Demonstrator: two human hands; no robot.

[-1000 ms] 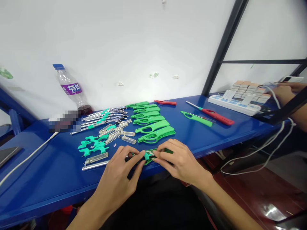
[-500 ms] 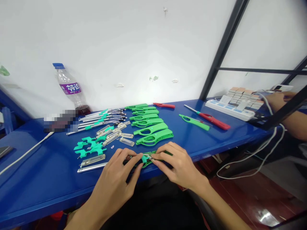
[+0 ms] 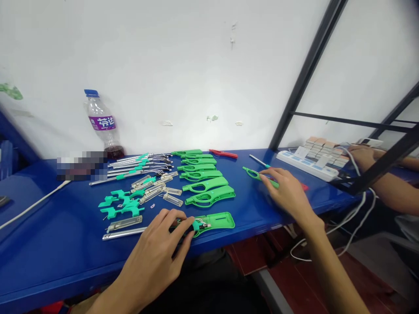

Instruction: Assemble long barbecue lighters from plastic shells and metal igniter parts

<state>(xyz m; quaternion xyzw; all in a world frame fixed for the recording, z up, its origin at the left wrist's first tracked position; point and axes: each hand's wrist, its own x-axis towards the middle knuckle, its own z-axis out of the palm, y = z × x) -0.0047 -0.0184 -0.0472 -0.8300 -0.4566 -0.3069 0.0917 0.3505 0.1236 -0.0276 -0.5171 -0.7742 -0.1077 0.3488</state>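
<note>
My left hand (image 3: 166,244) grips a partly assembled green lighter near the table's front edge, thumb and fingers closed around its front part. Its open half-casing (image 3: 221,221) shows, with a teal piece (image 3: 197,225) and thin white wires inside; a silver tube (image 3: 124,233) sticks out to the left. My right hand (image 3: 284,192) is at the right, fingers bent down over a green lighter casing (image 3: 252,173). A thin tool lay on that casing; what the fingertips pinch is partly hidden. Beneath this hand a red lighter (image 3: 305,187) is mostly covered.
Several green casings (image 3: 207,196) lie in a column mid-table. Left of them are silver tubes with wires (image 3: 131,173), clear fuel tanks (image 3: 172,199) and teal parts (image 3: 122,205). A bottle (image 3: 103,124), power strip (image 3: 307,165) and black frame post (image 3: 306,74) stand behind. Another person's arm (image 3: 382,183) is at right.
My right hand has left the lighter held in my left hand and moved right to the green casing. My left hand keeps its grip. The view has shifted slightly.
</note>
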